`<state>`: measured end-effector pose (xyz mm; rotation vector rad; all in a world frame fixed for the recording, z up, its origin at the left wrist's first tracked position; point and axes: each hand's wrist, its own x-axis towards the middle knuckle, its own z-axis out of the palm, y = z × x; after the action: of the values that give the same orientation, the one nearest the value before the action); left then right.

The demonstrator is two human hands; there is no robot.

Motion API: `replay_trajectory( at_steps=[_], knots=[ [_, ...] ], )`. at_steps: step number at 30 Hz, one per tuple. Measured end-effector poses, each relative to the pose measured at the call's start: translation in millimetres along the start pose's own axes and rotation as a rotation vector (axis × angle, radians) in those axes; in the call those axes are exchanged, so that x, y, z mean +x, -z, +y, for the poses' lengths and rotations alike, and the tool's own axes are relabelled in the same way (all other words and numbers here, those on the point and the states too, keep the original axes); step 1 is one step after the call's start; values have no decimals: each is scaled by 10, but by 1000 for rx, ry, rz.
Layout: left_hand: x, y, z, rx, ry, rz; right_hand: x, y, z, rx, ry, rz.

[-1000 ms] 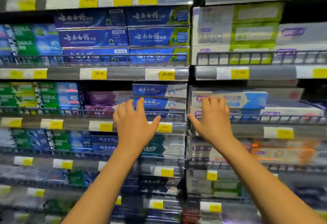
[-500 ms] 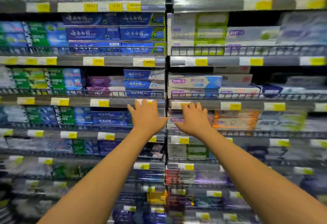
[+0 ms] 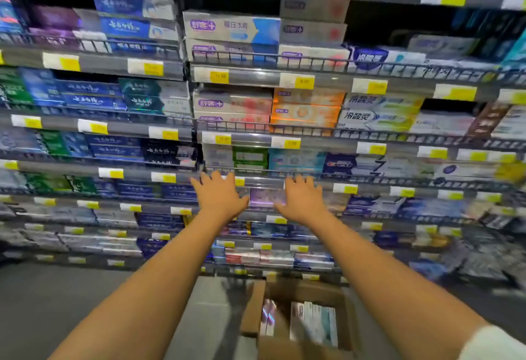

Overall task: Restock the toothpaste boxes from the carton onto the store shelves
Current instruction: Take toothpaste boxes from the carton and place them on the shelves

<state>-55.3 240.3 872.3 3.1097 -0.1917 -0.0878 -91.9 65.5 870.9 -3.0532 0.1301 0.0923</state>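
My left hand [image 3: 219, 195] and my right hand [image 3: 301, 199] are stretched out in front of a lower shelf, fingers spread, both empty. Between them on that shelf shows a purple toothpaste box [image 3: 266, 196]. An open brown carton [image 3: 253, 311] stands on the floor below my arms, with several toothpaste boxes [image 3: 313, 322] standing on end inside. The shelves [image 3: 256, 77] above are stocked with rows of toothpaste boxes in blue, green, orange and white. The picture is blurred by motion.
Wire guard rails [image 3: 313, 63] run along each shelf front, with yellow price tags [image 3: 219, 77] beneath. Grey floor [image 3: 71, 302] lies left of the carton. A white sleeve edge [image 3: 495, 342] shows at the lower right.
The view has tilted down, bringing the carton and floor into sight. Both hands have dropped from the mid shelves to a lower shelf and stayed empty.
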Motion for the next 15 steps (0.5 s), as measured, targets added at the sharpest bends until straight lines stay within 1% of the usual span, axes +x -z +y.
replay_trajectory(
  at_steps=[5,8,12,13,15],
  knots=[
    [-133,-834,644,25,-17,-166,-212,-707,779,20,-66,-167],
    [-184,-1377,899,29,-31,-259,-256,-1195,1156,51,-104,-266],
    [-34,-2267,1270,67,-59,-401,-159,-1909,1660,60,-185,-404],
    [6,-2489,1357,81,-72,-443,-144,-2088,1774,54,-198,-428],
    [121,-2950,1526,99,-87,-493,-97,-2457,2010,86,-215,-407]
  ],
)
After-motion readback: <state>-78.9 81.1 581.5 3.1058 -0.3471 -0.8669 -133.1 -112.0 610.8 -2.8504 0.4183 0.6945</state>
